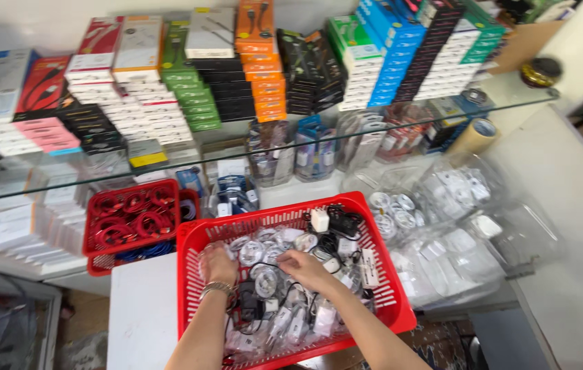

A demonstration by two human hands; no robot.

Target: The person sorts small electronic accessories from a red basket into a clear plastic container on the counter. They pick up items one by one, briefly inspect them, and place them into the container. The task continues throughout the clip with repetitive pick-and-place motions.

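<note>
Both hands are inside the big red basket (199, 236), which stands on the white desk (142, 308). The left hand (218, 264) lies on bagged white cables (257, 250), fingers loosely bent, holding nothing clearly. The right hand (307, 267) is just beside it, its fingers pinching a thin black cable (291, 286) among white chargers (322, 316)

Bright, even light; soft blur and wide-angle bending at edges.
</note>
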